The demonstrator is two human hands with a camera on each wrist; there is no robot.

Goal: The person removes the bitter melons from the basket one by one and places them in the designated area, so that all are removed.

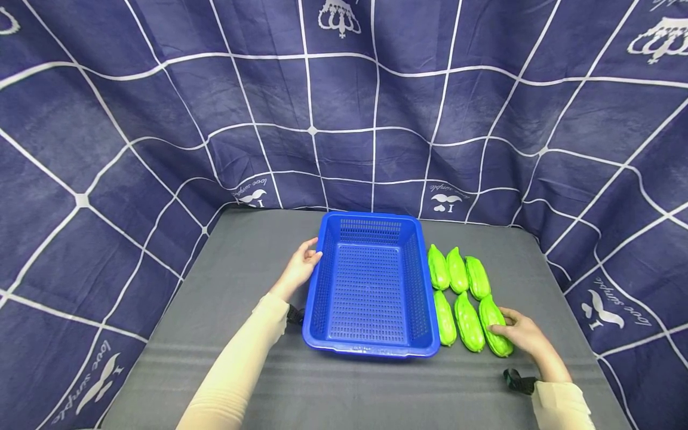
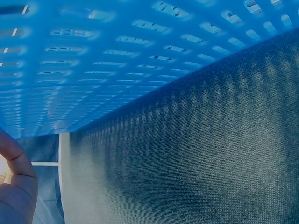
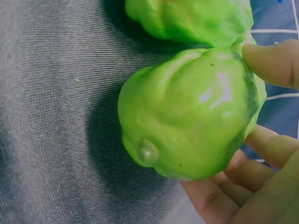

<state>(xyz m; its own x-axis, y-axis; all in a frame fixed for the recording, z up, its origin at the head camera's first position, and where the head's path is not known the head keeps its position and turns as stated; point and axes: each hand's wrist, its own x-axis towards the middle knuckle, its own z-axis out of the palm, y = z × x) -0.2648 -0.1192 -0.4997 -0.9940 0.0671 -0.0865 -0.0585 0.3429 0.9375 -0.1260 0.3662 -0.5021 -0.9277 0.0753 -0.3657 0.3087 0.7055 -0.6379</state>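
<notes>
A blue perforated plastic basket (image 1: 368, 286) stands on the grey table, with nothing inside it. At its left rim my left hand (image 1: 302, 263) holds the edge with thumb and fingers; in the left wrist view only a bent part of that hand (image 2: 16, 182) shows beside the basket wall (image 2: 117, 60). To the right of the basket lie several bright green, ridged bitter melons (image 1: 469, 321) in two rows. My right hand (image 1: 524, 333) grips the front-right bitter melon (image 1: 491, 325), thumb on one side and fingers round the other, as the right wrist view also shows.
Grey cloth covers the table (image 1: 344, 394). Behind and at both sides hangs a dark blue curtain (image 1: 344, 149) with white grid lines. Black wrist straps (image 1: 518, 381) sit at both wrists. The basket's right wall stands close beside the nearest melons (image 1: 444, 319).
</notes>
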